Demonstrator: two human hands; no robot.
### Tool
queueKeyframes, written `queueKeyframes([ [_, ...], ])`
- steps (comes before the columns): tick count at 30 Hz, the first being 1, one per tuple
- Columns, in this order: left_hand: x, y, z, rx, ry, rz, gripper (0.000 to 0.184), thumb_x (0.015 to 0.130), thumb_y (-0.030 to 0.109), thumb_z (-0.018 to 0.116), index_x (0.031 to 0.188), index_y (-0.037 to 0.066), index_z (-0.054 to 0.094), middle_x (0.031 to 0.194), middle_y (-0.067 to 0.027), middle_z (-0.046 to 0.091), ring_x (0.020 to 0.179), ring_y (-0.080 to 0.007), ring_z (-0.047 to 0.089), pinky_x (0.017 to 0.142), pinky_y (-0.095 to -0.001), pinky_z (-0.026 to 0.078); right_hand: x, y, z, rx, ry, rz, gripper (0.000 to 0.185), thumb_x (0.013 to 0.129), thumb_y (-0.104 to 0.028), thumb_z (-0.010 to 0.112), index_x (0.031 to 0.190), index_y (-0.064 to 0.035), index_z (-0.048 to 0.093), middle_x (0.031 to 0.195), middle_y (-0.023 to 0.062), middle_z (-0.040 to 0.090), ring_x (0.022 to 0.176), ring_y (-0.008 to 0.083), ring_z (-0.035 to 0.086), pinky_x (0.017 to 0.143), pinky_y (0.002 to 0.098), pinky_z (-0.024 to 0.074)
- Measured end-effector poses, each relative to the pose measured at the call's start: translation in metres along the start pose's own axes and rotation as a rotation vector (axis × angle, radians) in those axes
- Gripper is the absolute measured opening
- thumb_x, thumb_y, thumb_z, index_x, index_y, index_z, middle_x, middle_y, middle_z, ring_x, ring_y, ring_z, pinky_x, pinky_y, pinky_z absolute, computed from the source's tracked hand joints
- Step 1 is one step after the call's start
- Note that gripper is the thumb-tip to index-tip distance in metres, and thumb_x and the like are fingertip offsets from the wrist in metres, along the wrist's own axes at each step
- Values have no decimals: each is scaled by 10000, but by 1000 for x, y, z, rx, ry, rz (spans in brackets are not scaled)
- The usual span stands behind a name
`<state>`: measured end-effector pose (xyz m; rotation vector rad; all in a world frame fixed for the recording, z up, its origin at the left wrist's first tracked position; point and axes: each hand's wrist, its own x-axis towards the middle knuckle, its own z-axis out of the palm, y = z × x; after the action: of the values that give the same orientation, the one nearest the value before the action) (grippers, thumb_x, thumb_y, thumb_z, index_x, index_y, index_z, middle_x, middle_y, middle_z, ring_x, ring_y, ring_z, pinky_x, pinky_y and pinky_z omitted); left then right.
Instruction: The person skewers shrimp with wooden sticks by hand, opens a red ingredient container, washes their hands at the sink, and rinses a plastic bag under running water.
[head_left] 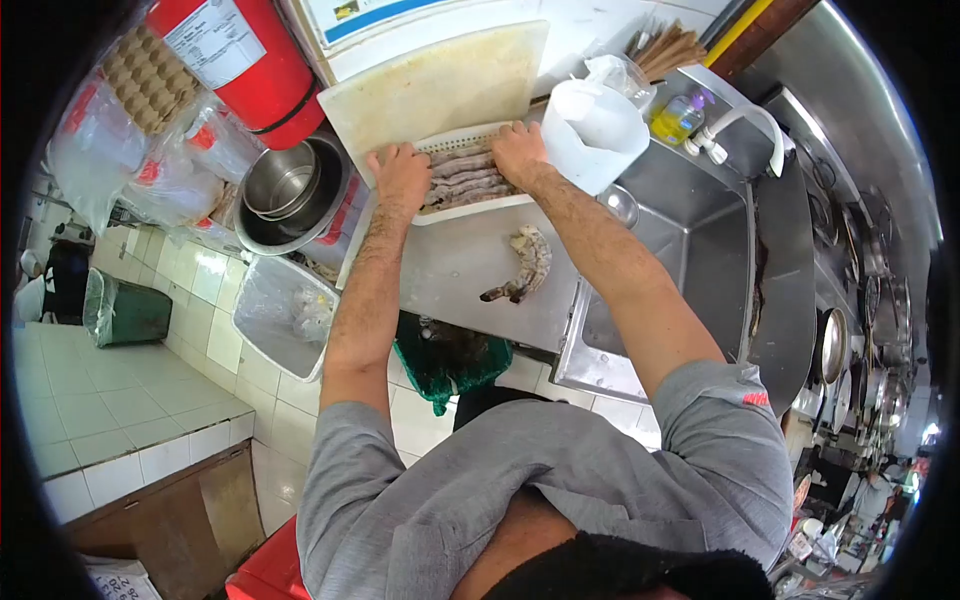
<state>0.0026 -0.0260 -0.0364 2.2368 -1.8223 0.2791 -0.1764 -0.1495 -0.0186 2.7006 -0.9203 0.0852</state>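
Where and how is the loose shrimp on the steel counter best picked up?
I'd take the loose shrimp by the thick middle of its body, coming from straight above. It lies curled like a C, open to the person's left, so a thumb could fit inside the bend and fingers outside. The bare steel counter around it leaves room.

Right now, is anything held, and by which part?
A white, perforated plastic tray of grey shrimp, by both ends: left hand at the left, right hand at the right.
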Motion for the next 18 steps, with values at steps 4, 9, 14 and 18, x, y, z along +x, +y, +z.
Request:
queueKeyframes([
  [4,-5,10,2,49,115,37,220,784,199,663,997,143,652,1029,-45,552,1060,-246,476,944,-562,260,-3,-2,-12,74,-214,8,217,844,-171,525,970,-132,698,1010,93,671,1015,264,599,860,444,404],
  [9,-82,96,-26,-481,65,91,308,789,295,675,1030,109,631,1026,-80,587,1038,-282,512,912,-486,331,-61,14,-49,477,71,-18,216,817,-122,576,995,-66,684,965,143,676,887,303,642,801,441,461],
  [14,-141,156,8,-476,-131,25,436,749,374,715,1065,94,602,1018,-97,611,1013,-297,542,916,-477,330,-184,36,-65,1047,113,344,316,823,-121,648,1116,-4,624,925,187,655,801,300,634,730,362,496],
  [18,-149,158,11,-448,-185,-39,453,736,365,742,1083,110,601,955,-74,639,986,-260,571,929,-471,320,-272,44,-50,1107,57,531,308,831,-109,656,1119,-5,625,898,154,652,791,233,627,716,347,486],
])
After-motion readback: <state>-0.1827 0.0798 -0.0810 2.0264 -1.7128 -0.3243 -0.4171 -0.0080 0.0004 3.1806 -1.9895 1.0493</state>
